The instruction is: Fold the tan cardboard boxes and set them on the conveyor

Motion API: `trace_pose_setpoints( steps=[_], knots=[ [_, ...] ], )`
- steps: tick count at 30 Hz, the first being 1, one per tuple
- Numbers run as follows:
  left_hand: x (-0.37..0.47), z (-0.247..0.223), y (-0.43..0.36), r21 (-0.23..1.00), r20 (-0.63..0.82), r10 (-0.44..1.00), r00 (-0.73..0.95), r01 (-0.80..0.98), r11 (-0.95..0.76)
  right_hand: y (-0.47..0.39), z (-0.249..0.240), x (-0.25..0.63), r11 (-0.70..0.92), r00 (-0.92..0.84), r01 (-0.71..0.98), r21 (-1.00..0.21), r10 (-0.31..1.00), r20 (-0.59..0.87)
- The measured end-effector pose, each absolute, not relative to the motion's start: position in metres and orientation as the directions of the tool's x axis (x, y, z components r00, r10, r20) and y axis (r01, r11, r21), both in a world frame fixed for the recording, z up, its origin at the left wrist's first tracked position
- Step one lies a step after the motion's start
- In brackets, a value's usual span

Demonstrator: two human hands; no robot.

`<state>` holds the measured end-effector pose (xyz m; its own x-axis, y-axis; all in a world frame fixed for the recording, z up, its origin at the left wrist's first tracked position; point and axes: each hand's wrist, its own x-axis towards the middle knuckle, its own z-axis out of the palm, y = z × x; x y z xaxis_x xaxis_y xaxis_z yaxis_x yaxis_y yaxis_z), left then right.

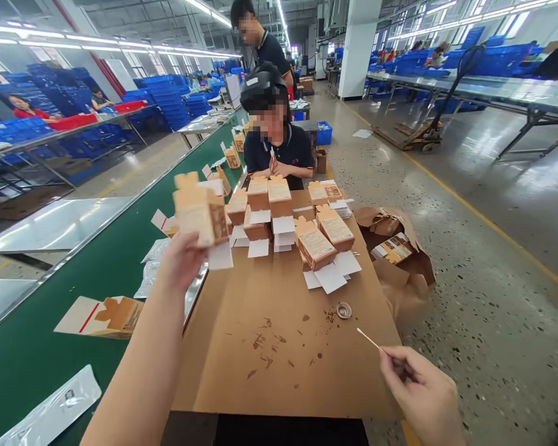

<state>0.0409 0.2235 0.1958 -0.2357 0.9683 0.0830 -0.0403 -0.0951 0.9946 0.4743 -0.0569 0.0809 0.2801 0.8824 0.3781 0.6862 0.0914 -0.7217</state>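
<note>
A: What is the left hand doing?

B: The left hand (pixel 186 257) grips a small brown-and-cream printed cardboard box (pixel 196 214), slightly blurred, flaps up on top. It is raised over the left edge of the cardboard-covered bench (pixel 232 390).

A: And the right?

B: The right hand (pixel 418 387) pinches a thin white-tipped cotton swab (pixel 368 337) between thumb and finger by the near right corner, the tip pointing inward over the surface.

A: What lies close to that tip?

B: A small round clear dish (pixel 344 310) near the right edge; dark brown stains (pixel 265 342) spread leftward across the near half.

A: Further out?

B: Similar cartons with white flaps (pixel 316 244) sit toward the right edge, and more boxes (pixel 259 193) are stacked at the far edge, before a seated person in a dark headset (pixel 279 155).

A: Beside the bench?

B: Along its left edge, a green conveyor belt (pixel 32 347) carries an open carton (pixel 116 316) and a clear plastic packet (pixel 51 409). Past the right edge, a crumpled brown paper sack (pixel 411 285) lies open on the floor.
</note>
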Motion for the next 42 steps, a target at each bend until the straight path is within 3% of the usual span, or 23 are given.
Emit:
trace_pose_setpoints(
  steps=[4,8,15,18,21,27,37,42],
  knots=[
    [0.036,0.140,0.104,0.948,-0.230,0.952,-0.201,-0.265,0.173,-0.016,0.083,0.463,0.102,0.232,0.751,-0.653,0.884,0.405],
    [0.074,0.092,0.043,0.911,-0.386,0.911,-0.146,-0.213,0.352,0.017,0.079,0.463,0.099,0.133,0.782,-0.616,0.938,0.319],
    [0.105,0.075,0.053,0.935,-0.346,0.935,-0.071,-0.112,0.337,0.031,0.083,0.474,0.120,0.066,0.792,-0.599,0.958,0.279],
    [0.102,0.070,0.059,0.933,-0.350,0.934,-0.074,-0.114,0.340,0.010,0.087,0.460,0.149,0.094,0.775,-0.615,0.934,0.346],
    [0.102,0.069,0.061,0.926,-0.364,0.931,-0.032,-0.120,0.358,-0.012,0.076,0.421,0.284,0.105,0.669,-0.687,0.879,0.466],
    [0.105,0.074,0.060,0.935,-0.331,0.943,-0.004,-0.132,0.328,-0.021,0.038,0.347,0.419,-0.108,0.519,-0.745,0.897,0.429],
    [0.112,0.080,0.050,0.942,-0.320,0.947,-0.029,-0.114,0.315,-0.025,0.039,0.361,0.360,-0.079,0.506,-0.784,0.924,0.373],
    [0.122,0.072,0.024,0.965,-0.235,0.967,-0.097,0.099,0.245,-0.051,0.047,0.388,0.256,0.068,0.495,-0.830,0.941,0.331]
  ],
)
